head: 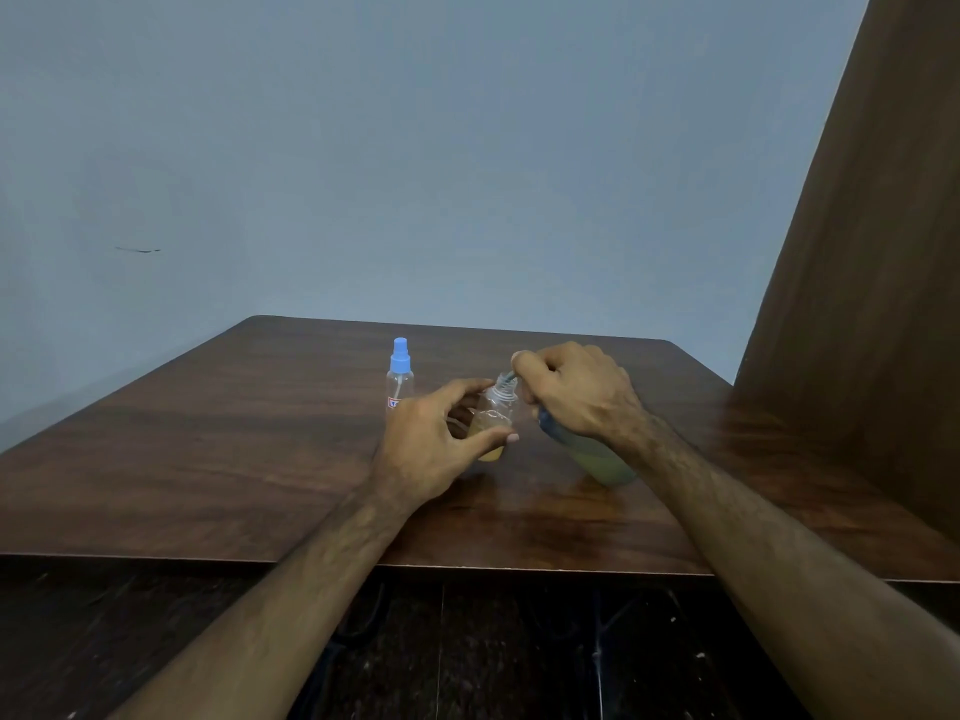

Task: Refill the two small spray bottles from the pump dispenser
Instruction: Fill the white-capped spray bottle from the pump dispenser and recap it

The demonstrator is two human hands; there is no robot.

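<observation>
Dark tabletop (234,459); our left hand (426,449) grips the uncapped spray bottle (493,423) steady; right hand (576,392) fingers curl over the pump dispenser (597,459), nozzle at its mouth; second spray bottle (400,376) waits behind, capped.

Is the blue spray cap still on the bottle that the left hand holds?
No, the bottle in the left hand has a bare threaded neck; the capped bottle stands behind.

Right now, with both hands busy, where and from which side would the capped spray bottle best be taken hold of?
Grip the capped spray bottle round its clear body below the blue cap, coming from its left. It stands upright, and the left hand with the open bottle crowds its right side.
</observation>
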